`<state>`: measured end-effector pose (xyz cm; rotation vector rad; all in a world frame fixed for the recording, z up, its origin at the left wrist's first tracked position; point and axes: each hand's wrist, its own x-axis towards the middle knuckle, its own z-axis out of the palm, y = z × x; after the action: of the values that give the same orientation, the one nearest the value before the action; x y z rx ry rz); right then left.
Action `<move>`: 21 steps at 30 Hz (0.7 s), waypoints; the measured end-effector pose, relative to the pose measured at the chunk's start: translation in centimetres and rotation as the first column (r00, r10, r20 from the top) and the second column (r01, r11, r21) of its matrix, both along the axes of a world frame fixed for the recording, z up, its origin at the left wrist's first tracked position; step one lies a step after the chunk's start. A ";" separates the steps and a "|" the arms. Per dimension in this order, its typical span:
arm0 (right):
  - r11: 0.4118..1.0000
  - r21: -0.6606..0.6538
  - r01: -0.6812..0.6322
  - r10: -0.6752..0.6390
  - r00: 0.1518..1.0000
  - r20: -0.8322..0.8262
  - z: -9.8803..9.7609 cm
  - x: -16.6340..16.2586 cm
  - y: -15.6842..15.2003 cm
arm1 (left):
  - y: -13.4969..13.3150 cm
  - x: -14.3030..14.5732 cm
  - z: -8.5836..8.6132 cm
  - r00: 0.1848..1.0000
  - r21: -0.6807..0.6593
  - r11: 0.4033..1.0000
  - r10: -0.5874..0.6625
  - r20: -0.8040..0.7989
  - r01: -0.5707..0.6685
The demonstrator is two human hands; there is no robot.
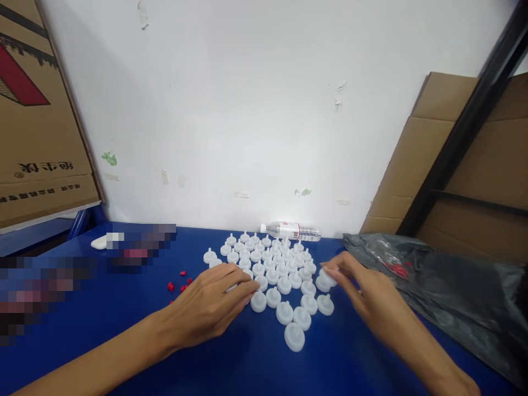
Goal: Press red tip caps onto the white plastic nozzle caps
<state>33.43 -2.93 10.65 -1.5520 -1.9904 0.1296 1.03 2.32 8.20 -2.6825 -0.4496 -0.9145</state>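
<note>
Both hands (212,300) flank the clustered white spouted caps (284,285).

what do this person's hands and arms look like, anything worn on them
The left hand and right hand are bare, with slim fingers and no gloves or rings in sight. The left forearm and right forearm are slender, with no sleeve, watch or bracelet visible.
</note>
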 end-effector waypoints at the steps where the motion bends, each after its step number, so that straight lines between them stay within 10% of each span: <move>1: 0.999 0.037 -0.038 0.037 0.999 0.012 0.1 -1.0 -0.2 | -0.1 0.1 0.1 1.000 0.019 1.000 -0.005 0.015 0.005; 7: 0.962 0.050 -0.267 0.265 0.963 0.040 -0.3 -6.3 -1.4 | -0.4 0.5 0.2 0.991 0.051 0.998 -0.052 0.123 0.046; 21: 0.954 0.074 -0.291 0.282 0.953 0.114 -1.4 -9.1 -2.0 | -1.3 1.3 -0.2 0.973 0.017 0.982 -0.187 0.133 0.187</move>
<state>24.32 -4.90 9.22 -1.2277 -2.2630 0.0758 2.30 1.01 7.96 -2.7043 -0.2231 -1.1522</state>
